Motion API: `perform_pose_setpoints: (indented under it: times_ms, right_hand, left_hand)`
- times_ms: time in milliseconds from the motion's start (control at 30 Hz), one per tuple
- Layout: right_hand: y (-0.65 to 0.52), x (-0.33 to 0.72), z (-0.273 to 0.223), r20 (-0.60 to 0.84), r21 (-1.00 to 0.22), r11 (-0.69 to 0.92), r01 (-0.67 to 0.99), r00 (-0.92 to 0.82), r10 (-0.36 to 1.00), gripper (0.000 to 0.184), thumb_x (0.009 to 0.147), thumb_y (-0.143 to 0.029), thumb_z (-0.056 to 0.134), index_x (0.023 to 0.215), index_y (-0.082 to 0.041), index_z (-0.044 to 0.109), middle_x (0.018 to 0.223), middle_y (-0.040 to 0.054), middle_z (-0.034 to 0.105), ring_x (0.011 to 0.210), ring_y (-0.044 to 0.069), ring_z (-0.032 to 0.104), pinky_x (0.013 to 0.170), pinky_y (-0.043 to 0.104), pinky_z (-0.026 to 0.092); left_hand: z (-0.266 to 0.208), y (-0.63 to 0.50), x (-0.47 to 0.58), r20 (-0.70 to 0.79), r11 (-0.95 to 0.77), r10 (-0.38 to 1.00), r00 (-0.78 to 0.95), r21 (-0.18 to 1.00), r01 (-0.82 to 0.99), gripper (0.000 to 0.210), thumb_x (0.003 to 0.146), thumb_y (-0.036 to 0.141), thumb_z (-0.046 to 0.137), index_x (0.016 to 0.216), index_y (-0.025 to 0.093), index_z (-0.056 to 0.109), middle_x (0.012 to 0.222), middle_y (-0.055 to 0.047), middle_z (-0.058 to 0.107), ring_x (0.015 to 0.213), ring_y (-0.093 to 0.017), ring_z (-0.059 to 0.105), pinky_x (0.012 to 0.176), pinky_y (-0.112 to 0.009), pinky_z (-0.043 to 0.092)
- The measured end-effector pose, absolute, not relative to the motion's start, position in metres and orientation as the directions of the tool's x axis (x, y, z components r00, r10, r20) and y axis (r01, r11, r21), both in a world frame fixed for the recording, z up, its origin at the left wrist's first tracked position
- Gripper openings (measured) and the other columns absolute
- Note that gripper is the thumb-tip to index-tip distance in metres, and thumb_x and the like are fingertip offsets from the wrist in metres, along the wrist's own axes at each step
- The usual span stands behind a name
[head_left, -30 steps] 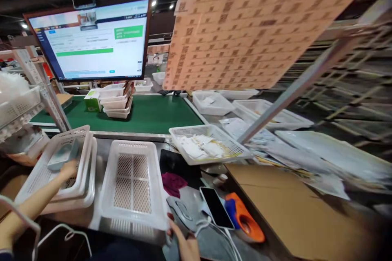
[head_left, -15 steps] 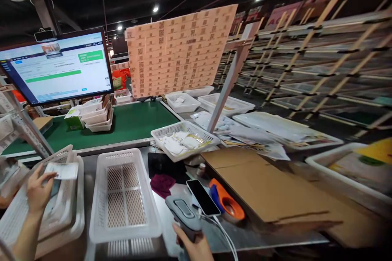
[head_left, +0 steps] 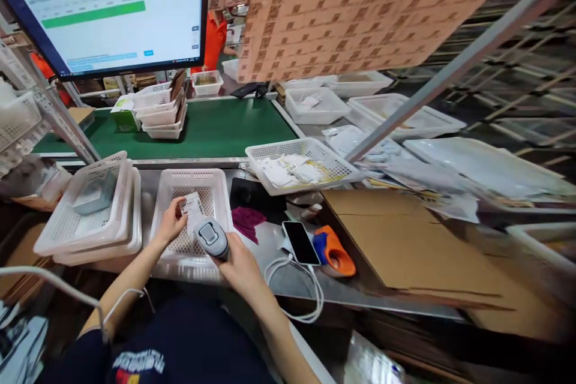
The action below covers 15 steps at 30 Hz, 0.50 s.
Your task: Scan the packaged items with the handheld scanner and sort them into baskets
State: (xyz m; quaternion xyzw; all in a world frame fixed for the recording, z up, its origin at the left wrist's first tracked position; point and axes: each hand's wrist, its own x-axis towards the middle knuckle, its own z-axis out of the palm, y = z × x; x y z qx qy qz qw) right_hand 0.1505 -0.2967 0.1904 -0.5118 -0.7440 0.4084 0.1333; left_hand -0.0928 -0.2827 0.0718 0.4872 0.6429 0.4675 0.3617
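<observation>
The left hand [head_left: 171, 223] pinches a small white paper slip [head_left: 193, 209] between thumb and fingers. The slip is held up over the middle white basket [head_left: 177, 183], which sits on the metal table [head_left: 288, 279]. The right hand [head_left: 238, 264] is wrapped tight around the handle of a grey scanner [head_left: 210, 238]. The head of the scanner is just below the slip and points up at it. A white cord [head_left: 294, 288] loops on the table to the right of the scanner.

To the left of the middle basket is a stack of white baskets [head_left: 90, 216] with a pale packet inside the top one. To the right of the middle basket lie a dark red cloth [head_left: 247, 221], a black phone [head_left: 300, 242] and an orange and blue tape holder [head_left: 333, 252]. Brown cardboard [head_left: 405, 246] lies further right. Behind the middle basket runs a green belt [head_left: 211, 129]. Another white basket [head_left: 301, 167] with papers in it sits at the right end of the belt. A big screen [head_left: 108, 6] hangs above the belt.
</observation>
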Motion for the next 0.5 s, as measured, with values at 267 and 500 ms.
perform_pose_setpoints:
  times_ms: [267, 500]
  right_hand:
    - [-0.306, 0.164, 0.157, -0.238, -0.77, 0.106, 0.629, -0.438, 0.867, 0.04, 0.081, -0.04, 0.064, 0.116, -0.02, 0.072, 0.115, 0.0136, 0.074, 0.109, 0.037, 0.073, 0.092, 0.046, 0.056]
    - [-0.34, 0.205, 0.105, -0.368, -0.804, -0.125, 0.581, -0.322, 0.872, 0.06, 0.076, -0.064, 0.068, 0.113, -0.018, 0.082, 0.118, 0.0173, 0.081, 0.118, 0.044, 0.076, 0.105, 0.056, 0.06]
  left_hand:
    - [0.091, -0.305, -0.14, 0.169, -0.019, 0.969, -0.179, 0.778, 0.628, 0.091, 0.091, 0.036, 0.07, 0.172, 0.012, 0.036, 0.173, -0.027, 0.045, 0.158, -0.041, 0.05, 0.131, -0.06, 0.042]
    - [0.158, -0.317, -0.353, 0.155, 0.38, 0.819, -0.553, 0.576, 0.724, 0.059, 0.096, 0.046, 0.071, 0.142, 0.01, 0.063, 0.152, -0.026, 0.066, 0.149, -0.043, 0.059, 0.13, -0.06, 0.043]
